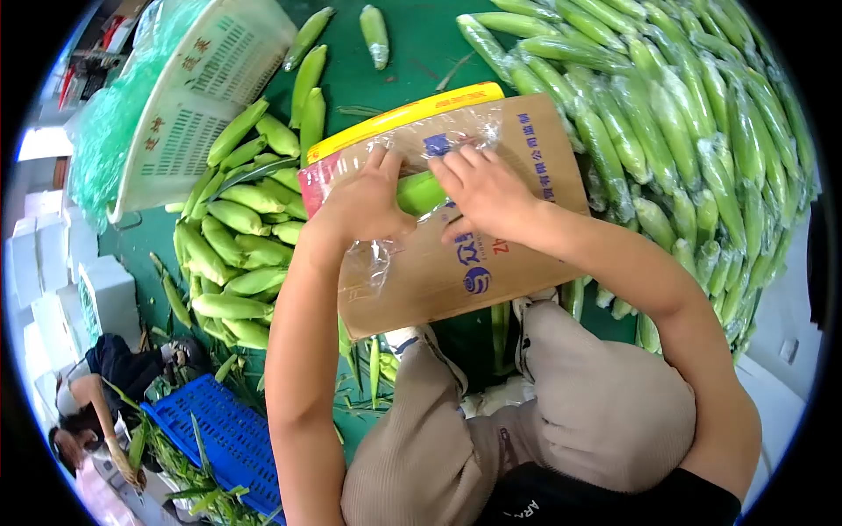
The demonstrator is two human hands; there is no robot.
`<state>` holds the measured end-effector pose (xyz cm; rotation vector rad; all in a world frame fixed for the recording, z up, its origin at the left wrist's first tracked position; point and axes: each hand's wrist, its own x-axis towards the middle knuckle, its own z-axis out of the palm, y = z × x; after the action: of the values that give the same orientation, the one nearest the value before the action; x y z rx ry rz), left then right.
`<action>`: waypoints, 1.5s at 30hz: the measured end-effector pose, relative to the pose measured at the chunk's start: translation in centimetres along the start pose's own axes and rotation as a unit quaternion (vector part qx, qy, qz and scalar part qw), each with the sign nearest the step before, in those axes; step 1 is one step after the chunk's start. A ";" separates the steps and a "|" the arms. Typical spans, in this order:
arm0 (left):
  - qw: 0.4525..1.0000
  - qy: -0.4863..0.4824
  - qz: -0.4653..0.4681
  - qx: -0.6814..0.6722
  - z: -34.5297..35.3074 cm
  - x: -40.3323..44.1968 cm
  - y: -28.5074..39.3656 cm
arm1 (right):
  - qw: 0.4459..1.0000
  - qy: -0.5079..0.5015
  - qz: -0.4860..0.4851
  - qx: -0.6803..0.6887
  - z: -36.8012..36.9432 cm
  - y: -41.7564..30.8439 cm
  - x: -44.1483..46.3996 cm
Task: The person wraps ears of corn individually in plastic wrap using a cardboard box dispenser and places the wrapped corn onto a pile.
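An ear of corn (pixel 419 195) in green husk lies on a printed cardboard sheet or box (pixel 403 298) across my lap. Clear plastic film (pixel 377 263) is spread around and under it. My left hand (pixel 370 200) closes over the ear's left end, its thumb on the near side. At the right end, my right hand (pixel 487 191) has its fingers over the far side and its thumb on the near side. Both palms hide part of the ear. A yellow strip or box (pixel 408 118) runs along the cardboard's far edge.
Unwrapped corn (pixel 237 237) is heaped at left, beside a tilted white crate (pixel 189 96). A large pile of film-wrapped corn (pixel 675 131) fills the right. Lower left, another person (pixel 96 394) handles husks near a blue basket (pixel 224 438). White foam boxes (pixel 110 298) stand behind.
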<state>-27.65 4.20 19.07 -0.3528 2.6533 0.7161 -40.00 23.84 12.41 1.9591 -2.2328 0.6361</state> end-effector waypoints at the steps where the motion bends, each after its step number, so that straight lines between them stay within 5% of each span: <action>1: 0.992 0.107 0.037 0.049 0.1 -0.8 -0.1 | 0.999 -0.011 -0.018 -0.030 0.4 -0.1 0.6; 3: 0.929 0.320 0.112 0.146 0.9 -3.5 0.1 | 0.997 -0.068 0.003 0.019 0.5 1.0 1.7; 4: 0.886 0.444 0.078 0.110 3.7 -5.3 -1.2 | 0.998 -0.046 0.011 0.040 1.5 1.4 1.4; 5: 0.908 0.418 -0.010 -0.023 5.0 -7.8 -1.3 | 0.998 -0.041 0.020 0.038 1.7 1.7 1.3; 10: 0.938 0.319 -0.134 -0.006 9.5 -10.4 -4.3 | 0.997 0.002 0.070 0.019 0.3 1.2 0.2; 14: 0.888 0.452 -0.080 0.023 10.1 -8.6 -5.6 | 0.999 -0.015 0.038 0.002 -1.6 1.8 -0.2; 20: 0.780 0.574 -0.015 -0.248 11.5 -9.9 -1.3 | 0.964 -0.212 -0.071 0.147 -2.9 3.0 -1.6; 22: 0.853 0.491 0.028 -0.175 12.5 -9.4 0.1 | 0.932 -0.316 -0.053 0.169 -4.0 1.2 -0.4; 24: 0.899 0.432 0.067 -0.036 12.6 -9.4 0.7 | 0.951 -0.264 -0.071 0.145 -3.2 2.0 -0.6; 27: 0.933 0.358 0.005 -0.023 10.1 -8.4 1.7 | 0.984 -0.150 -0.073 0.058 -3.7 1.3 0.2; 30: 0.908 0.408 -0.003 0.093 6.9 -1.9 -1.8 | 0.999 0.034 -0.011 0.028 -0.9 1.5 0.4; 31: 0.888 0.417 0.059 0.186 6.3 2.1 -5.1 | 0.998 0.041 -0.031 -0.023 -0.6 1.4 1.3; 34: 0.828 0.524 -0.075 0.187 -0.3 5.9 -4.2 | 0.996 -0.051 -0.031 -0.065 0.0 0.7 4.7; 36: 0.789 0.612 0.041 0.047 -0.8 5.0 -1.9 | 0.995 -0.082 0.026 -0.046 0.7 1.2 6.5; 38: 0.848 0.514 0.104 -0.082 1.0 2.7 -0.7 | 0.994 -0.078 0.065 0.030 1.6 3.5 7.8; 40: 0.852 0.508 0.125 -0.006 4.0 1.0 0.0 | 0.987 -0.048 0.078 0.135 2.6 5.6 8.2; 45: 0.824 0.509 0.156 0.194 7.3 -2.8 0.7 | 0.950 -0.164 0.040 0.263 -1.7 4.0 5.3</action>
<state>-23.31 9.03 14.69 -0.2034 3.8349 -0.0334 -45.04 19.91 14.85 2.3726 -2.5463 1.0848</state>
